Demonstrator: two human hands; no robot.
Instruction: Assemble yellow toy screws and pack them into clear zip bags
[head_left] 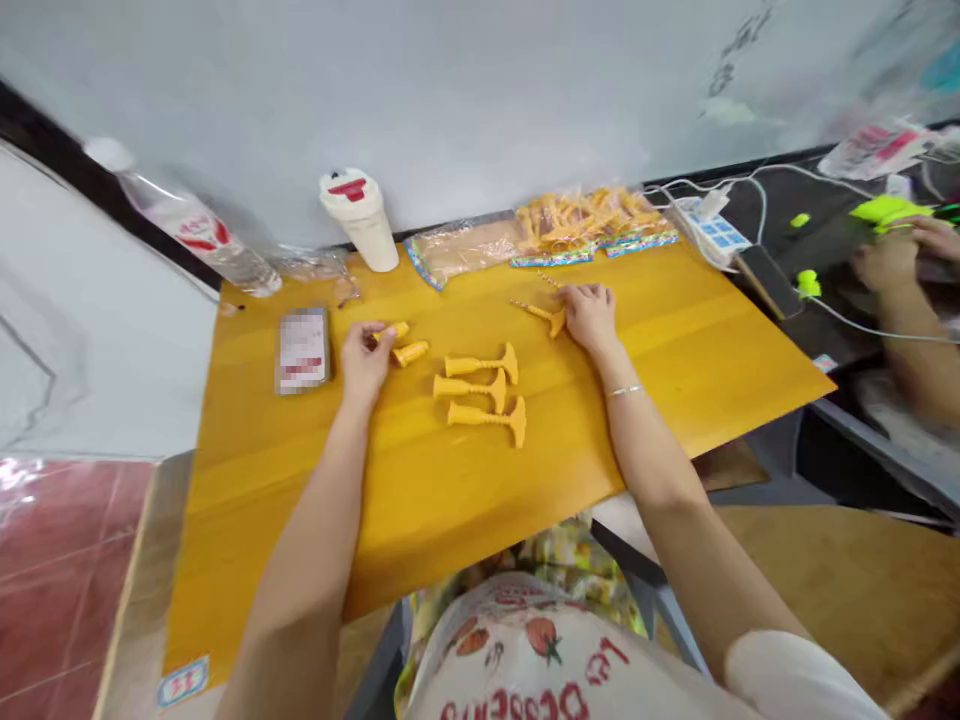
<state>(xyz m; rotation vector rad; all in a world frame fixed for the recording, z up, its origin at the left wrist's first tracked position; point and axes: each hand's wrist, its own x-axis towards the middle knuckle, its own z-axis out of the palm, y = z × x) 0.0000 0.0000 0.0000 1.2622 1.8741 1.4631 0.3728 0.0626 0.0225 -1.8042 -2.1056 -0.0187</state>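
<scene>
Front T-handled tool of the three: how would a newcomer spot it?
On the orange table, three yellow T-handled tools lie in a row. The front T-handled tool is the one nearest the printed shirt; the other two lie beyond it.

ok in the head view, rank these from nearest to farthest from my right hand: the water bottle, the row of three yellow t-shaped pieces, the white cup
From the right hand:
1. Row of three yellow T-shaped pieces: just to its left, toward you.
2. White cup: farther left, near the wall.
3. Water bottle: farthest left.
</scene>
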